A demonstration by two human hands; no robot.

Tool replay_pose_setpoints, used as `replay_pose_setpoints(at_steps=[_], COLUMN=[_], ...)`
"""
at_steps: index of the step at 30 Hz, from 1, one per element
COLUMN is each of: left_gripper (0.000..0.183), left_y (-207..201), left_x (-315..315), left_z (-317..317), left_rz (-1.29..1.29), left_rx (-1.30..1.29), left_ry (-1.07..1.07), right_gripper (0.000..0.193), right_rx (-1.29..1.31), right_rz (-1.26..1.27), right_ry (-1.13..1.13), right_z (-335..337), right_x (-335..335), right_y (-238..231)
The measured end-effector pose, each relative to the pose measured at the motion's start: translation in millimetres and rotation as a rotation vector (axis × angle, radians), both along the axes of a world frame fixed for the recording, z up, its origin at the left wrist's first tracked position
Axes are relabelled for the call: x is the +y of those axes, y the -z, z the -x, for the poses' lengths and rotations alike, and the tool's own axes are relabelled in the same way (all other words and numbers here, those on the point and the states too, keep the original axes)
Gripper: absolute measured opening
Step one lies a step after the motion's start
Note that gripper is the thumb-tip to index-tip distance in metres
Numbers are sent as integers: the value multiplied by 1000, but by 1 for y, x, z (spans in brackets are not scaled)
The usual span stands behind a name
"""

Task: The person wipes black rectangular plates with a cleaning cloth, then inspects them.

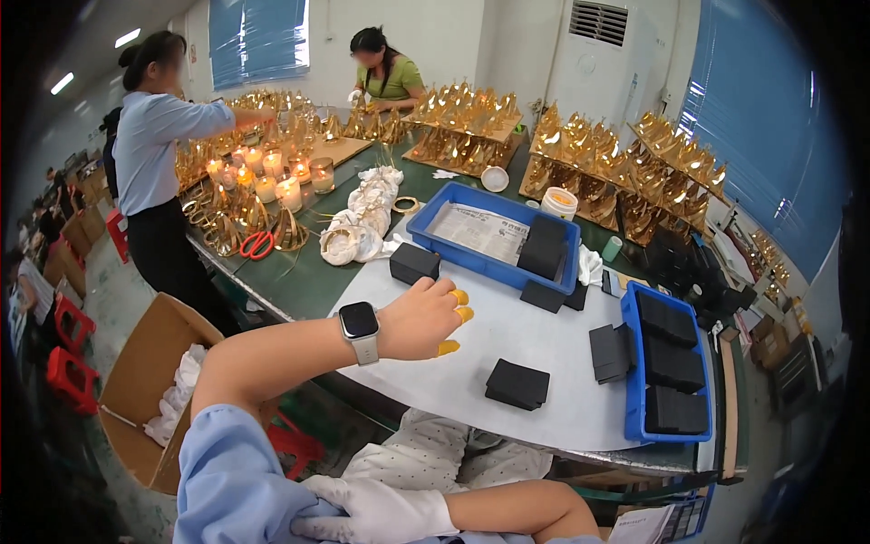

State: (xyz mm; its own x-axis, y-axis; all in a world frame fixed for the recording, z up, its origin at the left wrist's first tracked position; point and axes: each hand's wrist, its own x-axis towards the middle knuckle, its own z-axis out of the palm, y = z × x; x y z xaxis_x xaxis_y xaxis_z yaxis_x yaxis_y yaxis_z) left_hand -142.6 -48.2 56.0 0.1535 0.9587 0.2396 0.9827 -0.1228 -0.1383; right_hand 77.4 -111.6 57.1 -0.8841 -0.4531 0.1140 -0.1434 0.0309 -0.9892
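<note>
My left hand (422,319) reaches over the white sheet on the table, a watch on its wrist and yellow covers on its fingertips. It holds nothing, and its thumb stands apart from the bent fingers. A black block-shaped stack (414,262) sits just beyond it. Another black stack (517,384) lies nearer me, to its right. My right hand (385,513), in a white glove, crosses low over my lap and grips the light blue sleeve (237,471) of my left arm.
A blue tray (471,258) holds newspaper and black pieces; a second blue tray (637,381) stands right. Lit candles (288,192), red-handled scissors (257,244) and rows of gold ornaments (580,150) fill the far table. Two people work there. An open carton (136,381) stands left.
</note>
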Motion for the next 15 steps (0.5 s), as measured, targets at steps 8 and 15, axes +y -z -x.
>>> replay_pose_setpoints(at_steps=[8, 15], left_gripper=[35, 35], left_y=[109, 134], left_x=[-70, -154], left_z=[-26, -71], left_rz=[372, -65], left_rx=[-87, -521], left_ry=[115, -14], right_gripper=[22, 12], right_rx=[142, 556], right_rz=[165, -1], right_ry=[-278, 218], right_z=[14, -53], right_x=[-38, 73], right_y=[-34, 22])
